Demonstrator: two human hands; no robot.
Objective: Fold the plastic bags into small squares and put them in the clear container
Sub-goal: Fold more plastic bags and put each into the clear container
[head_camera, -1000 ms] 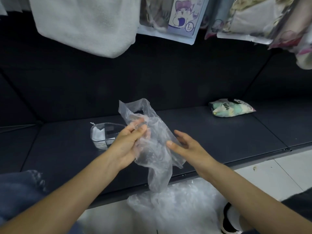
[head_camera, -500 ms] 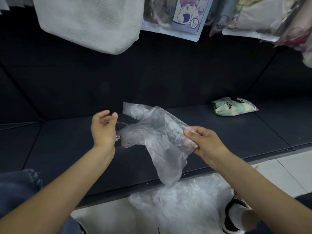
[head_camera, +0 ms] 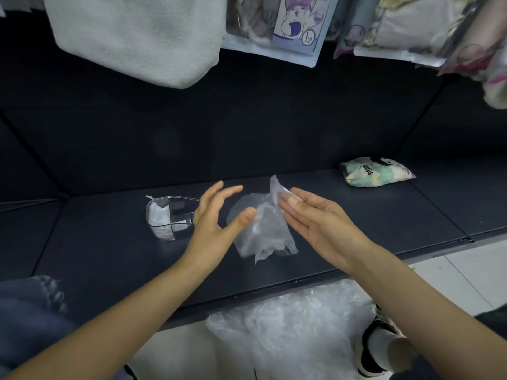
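A crumpled clear plastic bag [head_camera: 262, 229] sits between my two hands over the dark shelf [head_camera: 343, 231], with one corner sticking up at the top. My left hand [head_camera: 212, 220] is spread wide, fingers straight and thumb reaching toward the bag's left edge; whether the thumb tip actually touches the film I cannot tell. My right hand [head_camera: 315, 218] is also flat and stretched out, palm turned toward the bag, and its fingertips [head_camera: 294, 200] lie against the upright corner. Neither hand curls round anything.

The clear container [head_camera: 171, 219] stands on the shelf just left of my left hand, and that hand covers its right end. Something white and folded lies inside at its left side. My left hand is therefore between the bag and the container.

Well to the right on the same shelf lies a pale green printed packet [head_camera: 374, 175], apart from everything else. Above, a white fluffy cloth [head_camera: 142, 34] hangs down, and beside it hang packaged goods [head_camera: 290, 26] with a cartoon print. Below the shelf edge, on the pale tiled floor, a heap of loose plastic bags [head_camera: 288, 327] is piled, with my shoe and white sock [head_camera: 378, 346] just right of it. My denim-covered knee [head_camera: 30, 314] shows at lower left.
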